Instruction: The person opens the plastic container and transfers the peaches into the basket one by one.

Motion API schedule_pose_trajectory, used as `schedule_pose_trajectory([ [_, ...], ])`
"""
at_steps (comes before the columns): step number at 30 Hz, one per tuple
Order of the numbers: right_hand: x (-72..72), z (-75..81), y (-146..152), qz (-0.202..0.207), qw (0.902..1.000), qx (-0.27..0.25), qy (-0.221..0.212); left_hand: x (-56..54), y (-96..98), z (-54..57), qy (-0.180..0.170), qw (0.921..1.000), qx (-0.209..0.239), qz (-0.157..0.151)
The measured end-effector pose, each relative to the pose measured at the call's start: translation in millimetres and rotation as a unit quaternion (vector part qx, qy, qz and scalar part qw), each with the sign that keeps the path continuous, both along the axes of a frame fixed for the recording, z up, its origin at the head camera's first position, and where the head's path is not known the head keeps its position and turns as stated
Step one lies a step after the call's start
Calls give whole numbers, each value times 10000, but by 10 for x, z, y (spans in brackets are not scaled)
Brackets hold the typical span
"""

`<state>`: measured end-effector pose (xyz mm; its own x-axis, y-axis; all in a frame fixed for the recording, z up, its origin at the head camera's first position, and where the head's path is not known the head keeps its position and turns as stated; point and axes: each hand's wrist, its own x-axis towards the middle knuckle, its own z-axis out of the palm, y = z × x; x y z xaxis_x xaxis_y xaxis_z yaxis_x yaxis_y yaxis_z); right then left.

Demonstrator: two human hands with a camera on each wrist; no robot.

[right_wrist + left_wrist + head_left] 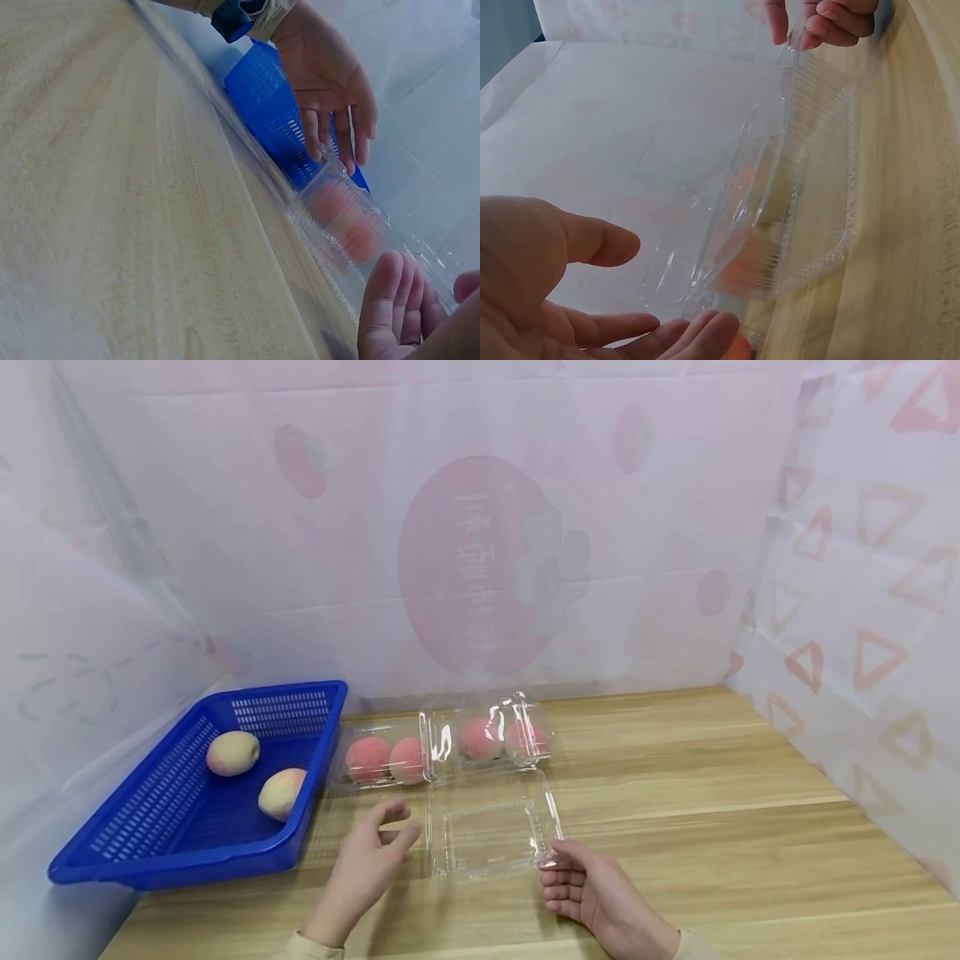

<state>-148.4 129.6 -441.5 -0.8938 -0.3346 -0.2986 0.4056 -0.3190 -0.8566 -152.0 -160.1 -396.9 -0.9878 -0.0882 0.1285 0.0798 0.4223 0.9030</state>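
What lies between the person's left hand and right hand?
In the head view, an open clear plastic box lies between the left hand and the right hand.

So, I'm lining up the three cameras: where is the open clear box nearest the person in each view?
Head: the open clear box, just below centre.
Left wrist: right of centre, slanting down from the top.
Right wrist: right of centre, between the hands.
Shared landmark: the right hand, lower right, top right and bottom right respectively.
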Motion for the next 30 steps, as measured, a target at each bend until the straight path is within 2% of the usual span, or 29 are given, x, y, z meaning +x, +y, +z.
schedule_pose_trajectory([
  [5, 0, 9, -5, 34, 10000, 14, -45, 3, 61, -64, -244, 9993, 2, -274],
  [9, 2, 6, 0, 62, 10000, -8, -3, -11, 87, -92, -329, 9989, 44, -332],
  [25, 2, 1, 3, -59, 9999, 93, 64, -4, 75, -127, -210, 9988, 204, -401],
  [30, 8, 9, -2, -290, 9990, 286, 178, 1, 68, -125, -191, 9989, 203, -377],
])
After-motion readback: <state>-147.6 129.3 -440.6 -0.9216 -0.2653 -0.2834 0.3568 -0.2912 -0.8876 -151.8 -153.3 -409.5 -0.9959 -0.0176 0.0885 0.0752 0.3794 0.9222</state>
